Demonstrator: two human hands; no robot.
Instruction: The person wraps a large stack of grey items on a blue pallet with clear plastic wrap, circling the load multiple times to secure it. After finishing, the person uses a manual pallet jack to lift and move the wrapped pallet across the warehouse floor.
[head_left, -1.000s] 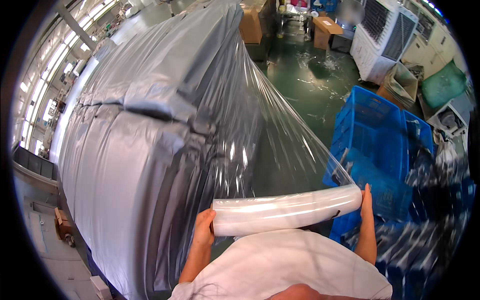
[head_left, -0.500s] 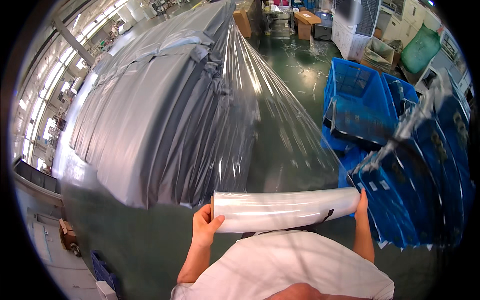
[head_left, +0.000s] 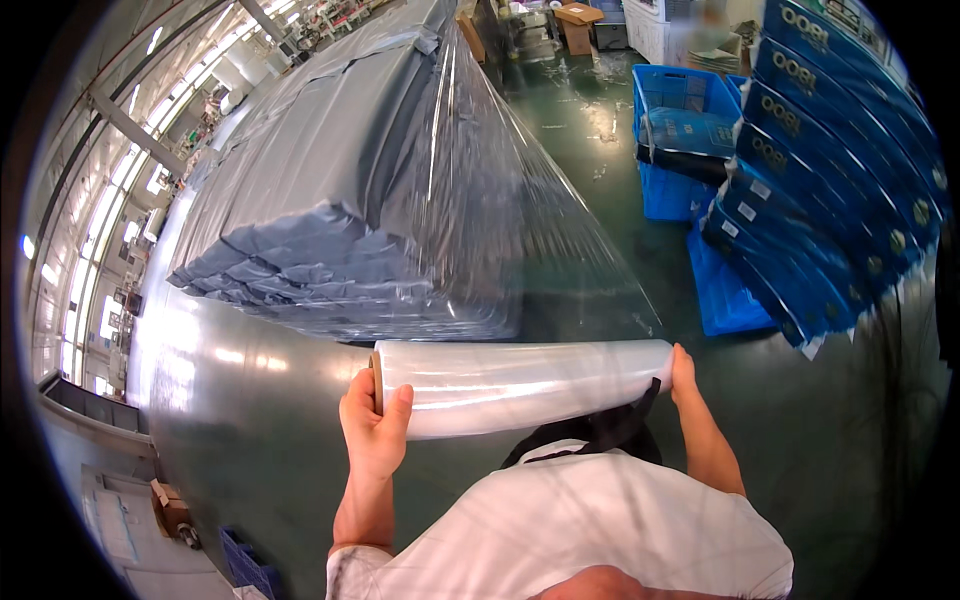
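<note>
I hold a long roll of clear stretch film (head_left: 520, 385) level in front of my chest. My left hand (head_left: 374, 420) grips its left end, thumb over the top. My right hand (head_left: 684, 372) is pressed around its right end. A sheet of film (head_left: 500, 200) runs from the roll up to a tall pallet load of grey wrapped bundles (head_left: 330, 190) ahead and to my left. The film is pulled tight against the load's corner.
A leaning stack of blue plastic crates (head_left: 830, 180) stands close on my right, with more blue crates (head_left: 680, 130) behind it. Cardboard boxes (head_left: 578, 25) sit farther back on the green floor (head_left: 600, 230). A small blue crate (head_left: 245, 565) lies at lower left.
The load has slid left and farther from me while the blue crates moved in closer on the right. The film sheet stretches longer. Both hands keep their grip on the roll.
</note>
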